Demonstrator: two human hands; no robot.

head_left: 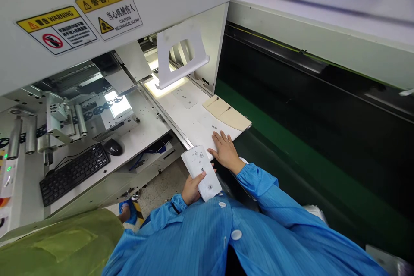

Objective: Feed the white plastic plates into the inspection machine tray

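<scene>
My left hand [193, 187] grips a white rectangular panel [202, 172] with rounded corners and small dark printed marks. The thumb lies on its face, and fingertips show at its far edge. It may be a stack; I cannot tell. My right hand [227, 154] lies flat, fingers spread, on the white feed table [174, 114] of a machine. Just beyond its fingertips is a dark printed mark, seemingly on another white panel [214, 127] whose edges hardly show. Farther in, a similar panel [186, 97] lies near the lit opening.
A beige plate [226, 112] with two slots sits at the table's right edge. Above hangs a white guard [181, 58] with a cut-out. At left are a keyboard [76, 172], a mouse [113, 147] and rollers. Green-black belt [274, 138] runs at right. Someone in yellow-green clothing [67, 241] is close on my left.
</scene>
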